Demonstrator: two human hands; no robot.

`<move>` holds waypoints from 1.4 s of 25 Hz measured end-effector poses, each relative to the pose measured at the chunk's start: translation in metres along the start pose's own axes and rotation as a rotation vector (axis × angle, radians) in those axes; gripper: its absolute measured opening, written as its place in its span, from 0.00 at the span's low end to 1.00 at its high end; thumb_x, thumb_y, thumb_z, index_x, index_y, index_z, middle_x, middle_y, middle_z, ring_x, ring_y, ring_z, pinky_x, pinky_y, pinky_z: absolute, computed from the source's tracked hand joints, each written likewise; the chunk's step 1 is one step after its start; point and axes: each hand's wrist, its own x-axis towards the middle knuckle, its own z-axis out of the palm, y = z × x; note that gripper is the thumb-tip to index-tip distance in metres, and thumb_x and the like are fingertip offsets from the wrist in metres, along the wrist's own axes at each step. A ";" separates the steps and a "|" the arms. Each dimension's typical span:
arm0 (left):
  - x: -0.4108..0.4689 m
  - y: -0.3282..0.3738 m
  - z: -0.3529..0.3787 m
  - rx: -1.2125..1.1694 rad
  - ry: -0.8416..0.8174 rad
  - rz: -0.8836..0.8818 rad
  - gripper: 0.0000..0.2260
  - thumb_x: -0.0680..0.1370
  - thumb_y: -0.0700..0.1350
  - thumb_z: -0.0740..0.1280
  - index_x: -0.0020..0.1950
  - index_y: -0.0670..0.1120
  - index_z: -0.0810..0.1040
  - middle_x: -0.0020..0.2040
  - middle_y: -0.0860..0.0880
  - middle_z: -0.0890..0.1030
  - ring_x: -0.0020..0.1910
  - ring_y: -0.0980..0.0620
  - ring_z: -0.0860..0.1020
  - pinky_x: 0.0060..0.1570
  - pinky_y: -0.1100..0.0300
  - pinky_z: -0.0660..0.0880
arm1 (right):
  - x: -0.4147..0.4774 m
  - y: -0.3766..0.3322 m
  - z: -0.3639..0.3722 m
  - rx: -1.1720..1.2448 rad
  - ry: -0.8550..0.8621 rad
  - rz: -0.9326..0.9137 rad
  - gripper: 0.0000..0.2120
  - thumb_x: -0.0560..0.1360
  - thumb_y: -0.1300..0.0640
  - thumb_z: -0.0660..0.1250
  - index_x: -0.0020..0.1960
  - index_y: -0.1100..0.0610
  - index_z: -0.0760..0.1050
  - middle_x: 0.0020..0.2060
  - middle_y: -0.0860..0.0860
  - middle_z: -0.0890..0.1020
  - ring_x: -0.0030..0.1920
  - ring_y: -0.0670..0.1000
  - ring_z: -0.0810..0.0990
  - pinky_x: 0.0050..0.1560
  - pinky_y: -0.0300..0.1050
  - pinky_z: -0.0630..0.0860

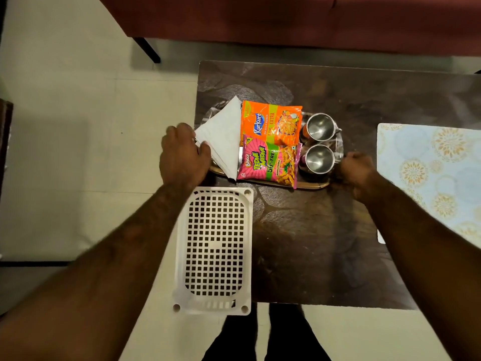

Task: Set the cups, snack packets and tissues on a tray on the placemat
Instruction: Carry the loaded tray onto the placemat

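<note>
An oval tray (309,185) rests on the dark table and carries a stack of white tissues (223,131), an orange snack packet (272,122), a pink snack packet (269,161) and two steel cups (320,127) (318,159). My left hand (182,155) grips the tray's left end, thumb on the tissues. My right hand (358,170) is closed on the tray's right end beside the near cup. The pale blue floral placemat (432,173) lies at the table's right, apart from the tray.
A white perforated plastic basket (214,250) sits at the table's near-left corner, just under my left forearm. The dark table (325,243) has bare surface between the tray and the placemat. A maroon sofa (286,19) stands beyond the table. Pale tiled floor lies to the left.
</note>
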 end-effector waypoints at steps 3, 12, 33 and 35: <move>0.039 0.008 0.009 0.030 -0.230 -0.253 0.30 0.78 0.59 0.66 0.70 0.41 0.66 0.69 0.39 0.70 0.67 0.38 0.71 0.62 0.44 0.73 | -0.002 -0.014 0.003 -0.122 0.069 -0.131 0.24 0.65 0.54 0.75 0.61 0.55 0.83 0.55 0.56 0.87 0.56 0.60 0.86 0.53 0.61 0.86; 0.054 0.002 0.033 -0.229 -0.329 -0.380 0.24 0.77 0.44 0.71 0.70 0.40 0.69 0.67 0.39 0.75 0.64 0.39 0.76 0.63 0.45 0.76 | 0.000 -0.011 0.005 -0.175 0.082 -0.263 0.16 0.73 0.63 0.73 0.55 0.45 0.85 0.52 0.49 0.89 0.48 0.52 0.89 0.46 0.51 0.88; -0.019 0.104 -0.050 -0.267 -0.303 -0.276 0.22 0.78 0.42 0.71 0.70 0.39 0.70 0.65 0.38 0.77 0.62 0.36 0.77 0.63 0.42 0.76 | -0.102 -0.033 -0.104 -0.029 0.140 -0.246 0.24 0.73 0.62 0.76 0.68 0.56 0.77 0.60 0.60 0.85 0.58 0.63 0.85 0.59 0.64 0.83; -0.029 0.127 -0.046 -0.269 -0.309 -0.252 0.23 0.78 0.42 0.71 0.70 0.39 0.70 0.66 0.38 0.77 0.62 0.38 0.77 0.61 0.47 0.76 | -0.103 -0.028 -0.129 0.006 0.150 -0.232 0.23 0.74 0.63 0.74 0.69 0.57 0.77 0.60 0.60 0.85 0.58 0.64 0.85 0.57 0.66 0.83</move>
